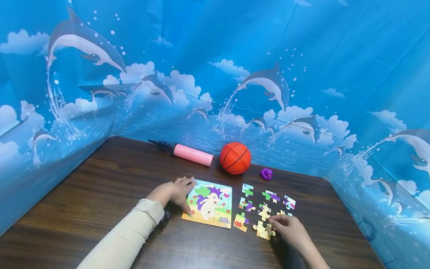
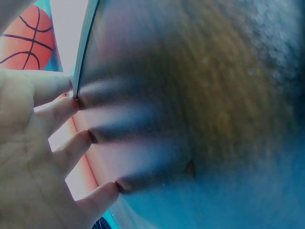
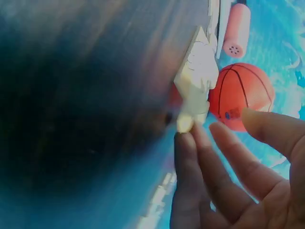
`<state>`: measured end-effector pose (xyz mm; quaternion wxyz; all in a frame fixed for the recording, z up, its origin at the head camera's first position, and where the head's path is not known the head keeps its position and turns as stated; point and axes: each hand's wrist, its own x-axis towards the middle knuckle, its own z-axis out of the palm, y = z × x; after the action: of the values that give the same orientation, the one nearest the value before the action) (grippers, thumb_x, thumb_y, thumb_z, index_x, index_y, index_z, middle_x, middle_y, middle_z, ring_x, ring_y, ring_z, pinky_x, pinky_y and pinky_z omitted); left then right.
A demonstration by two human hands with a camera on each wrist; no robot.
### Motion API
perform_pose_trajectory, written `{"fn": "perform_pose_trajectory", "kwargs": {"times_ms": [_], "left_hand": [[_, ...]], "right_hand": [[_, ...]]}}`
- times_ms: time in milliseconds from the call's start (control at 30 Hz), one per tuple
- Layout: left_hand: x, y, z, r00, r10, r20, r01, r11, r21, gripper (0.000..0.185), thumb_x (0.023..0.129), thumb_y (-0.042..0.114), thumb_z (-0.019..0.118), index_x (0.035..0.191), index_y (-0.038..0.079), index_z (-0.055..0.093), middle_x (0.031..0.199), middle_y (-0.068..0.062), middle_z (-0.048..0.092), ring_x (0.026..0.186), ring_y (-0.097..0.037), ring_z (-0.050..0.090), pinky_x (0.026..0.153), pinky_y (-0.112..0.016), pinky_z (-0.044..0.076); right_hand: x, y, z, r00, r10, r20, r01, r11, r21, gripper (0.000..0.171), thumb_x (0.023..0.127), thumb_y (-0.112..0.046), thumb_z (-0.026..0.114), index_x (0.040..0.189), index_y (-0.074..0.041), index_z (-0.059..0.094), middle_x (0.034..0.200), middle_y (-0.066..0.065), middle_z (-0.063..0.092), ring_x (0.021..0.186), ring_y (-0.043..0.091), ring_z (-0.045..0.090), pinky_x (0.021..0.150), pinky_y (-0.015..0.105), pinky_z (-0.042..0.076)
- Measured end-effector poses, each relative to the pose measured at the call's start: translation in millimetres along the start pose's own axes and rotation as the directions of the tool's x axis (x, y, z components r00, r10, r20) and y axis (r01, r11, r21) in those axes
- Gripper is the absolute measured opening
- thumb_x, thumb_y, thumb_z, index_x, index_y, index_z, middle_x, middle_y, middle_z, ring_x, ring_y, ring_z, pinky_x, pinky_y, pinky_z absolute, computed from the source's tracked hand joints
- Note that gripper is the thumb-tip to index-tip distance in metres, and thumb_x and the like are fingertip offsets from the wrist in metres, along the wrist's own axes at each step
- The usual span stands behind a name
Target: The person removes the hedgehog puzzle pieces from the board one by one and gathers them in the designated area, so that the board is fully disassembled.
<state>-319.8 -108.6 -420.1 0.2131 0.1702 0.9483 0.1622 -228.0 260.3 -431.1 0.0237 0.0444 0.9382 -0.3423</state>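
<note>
My left hand (image 1: 184, 192) rests on the left edge of a puzzle board (image 1: 212, 203) printed with a purple-spined hedgehog. Its fingers (image 2: 71, 143) lie straight and spread against that edge, the thumb at the near left corner. My right hand (image 1: 279, 224) touches a pale puzzle piece (image 1: 263, 230) on the table at the board's near right. In the right wrist view a fingertip (image 3: 185, 138) meets that piece (image 3: 198, 78), and the thumb stands apart from it. Several loose pieces (image 1: 264, 211) lie in rows to the right of the board.
An orange basketball (image 1: 235, 158), a pink hand pump (image 1: 193, 154) and a small purple duck (image 1: 266, 173) sit along the far edge of the dark wooden table (image 1: 100, 194). Blue dolphin-print sheeting walls in three sides.
</note>
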Motion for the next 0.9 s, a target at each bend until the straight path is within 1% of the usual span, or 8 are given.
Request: {"fn": "perform_pose_trajectory", "kwargs": {"times_ms": [133, 233, 333, 433, 533, 633, 733, 900], "left_hand": [[1.2, 0.0, -0.7, 1.000, 0.000, 0.001, 0.000, 1.000, 0.009, 0.107, 0.072, 0.044, 0.087, 0.155, 0.007, 0.030, 0.164, -0.012, 0.018, 0.150, -0.039, 0.009, 0.116, -0.064, 0.015], [0.5, 0.1, -1.5, 1.000, -0.001, 0.002, 0.001, 1.000, 0.016, 0.107, 0.073, 0.044, 0.087, 0.156, 0.007, 0.030, 0.164, -0.012, 0.017, 0.150, -0.039, 0.009, 0.116, -0.063, 0.015], [0.0, 0.5, -1.5, 1.000, -0.005, 0.007, 0.005, 1.000, 0.013, 0.105, 0.074, 0.043, 0.086, 0.156, 0.007, 0.030, 0.164, -0.012, 0.017, 0.150, -0.038, 0.009, 0.117, -0.062, 0.014], [0.1, 1.7, -0.9, 1.000, -0.011, 0.015, 0.011, 1.000, 0.007, 0.105, 0.075, 0.042, 0.085, 0.156, 0.007, 0.029, 0.164, -0.012, 0.017, 0.150, -0.037, 0.009, 0.117, -0.061, 0.013], [-0.6, 1.9, 0.0, 1.000, -0.012, 0.013, 0.012, 1.000, -0.001, 0.105, 0.075, 0.042, 0.086, 0.156, 0.007, 0.029, 0.164, -0.012, 0.018, 0.150, -0.037, 0.009, 0.117, -0.061, 0.014], [-1.5, 1.6, 1.0, 1.000, -0.016, 0.007, 0.016, 1.000, -0.001, 0.105, 0.074, 0.043, 0.086, 0.156, 0.008, 0.030, 0.164, -0.011, 0.019, 0.150, -0.037, 0.010, 0.117, -0.062, 0.015], [-1.3, 0.9, 1.4, 1.000, -0.015, -0.003, 0.015, 1.000, 0.001, 0.106, 0.073, 0.044, 0.087, 0.155, 0.008, 0.032, 0.164, -0.011, 0.020, 0.150, -0.037, 0.011, 0.116, -0.063, 0.016], [-2.5, 0.3, 0.4, 1.000, -0.001, -0.021, 0.002, 1.000, 0.016, 0.105, 0.073, 0.044, 0.086, 0.155, 0.007, 0.031, 0.164, -0.012, 0.020, 0.150, -0.037, 0.012, 0.116, -0.063, 0.015]], "right_hand": [[1, -15, 1, 0.998, -0.029, -0.051, 0.019, 0.985, -0.171, 0.019, 0.094, -0.029, 0.068, 0.102, -0.013, 0.075, 0.096, 0.001, 0.073, 0.090, 0.023, 0.068, 0.074, 0.049, 0.053], [5, -31, 8, 0.997, -0.069, -0.029, 0.063, 0.982, -0.176, 0.018, 0.092, -0.027, 0.071, 0.104, -0.014, 0.074, 0.095, -0.001, 0.072, 0.087, 0.021, 0.068, 0.070, 0.045, 0.054], [10, -48, 22, 0.986, -0.150, 0.068, 0.159, 0.975, -0.153, 0.022, 0.088, -0.022, 0.076, 0.108, -0.015, 0.074, 0.099, 0.001, 0.068, 0.080, 0.018, 0.064, 0.063, 0.038, 0.052], [14, -65, 38, 0.953, -0.235, 0.193, 0.261, 0.957, -0.126, 0.034, 0.081, -0.019, 0.082, 0.114, -0.016, 0.073, 0.101, 0.003, 0.060, 0.073, 0.014, 0.059, 0.056, 0.032, 0.049], [19, -79, 52, 0.924, -0.283, 0.259, 0.329, 0.931, -0.157, 0.048, 0.075, -0.023, 0.087, 0.120, -0.017, 0.072, 0.101, 0.005, 0.054, 0.077, 0.015, 0.054, 0.058, 0.032, 0.047], [24, -90, 62, 0.918, -0.285, 0.276, 0.351, 0.908, -0.230, 0.062, 0.069, -0.034, 0.091, 0.126, -0.020, 0.069, 0.106, 0.006, 0.053, 0.088, 0.020, 0.050, 0.065, 0.036, 0.047], [27, -96, 68, 0.919, -0.274, 0.284, 0.352, 0.895, -0.276, 0.070, 0.065, -0.040, 0.093, 0.127, -0.020, 0.068, 0.111, 0.009, 0.052, 0.096, 0.024, 0.047, 0.069, 0.043, 0.049], [29, -98, 73, 0.928, -0.274, 0.251, 0.343, 0.892, -0.293, 0.063, 0.061, -0.040, 0.094, 0.117, -0.020, 0.073, 0.113, 0.009, 0.051, 0.101, 0.027, 0.046, 0.075, 0.047, 0.050]]}}
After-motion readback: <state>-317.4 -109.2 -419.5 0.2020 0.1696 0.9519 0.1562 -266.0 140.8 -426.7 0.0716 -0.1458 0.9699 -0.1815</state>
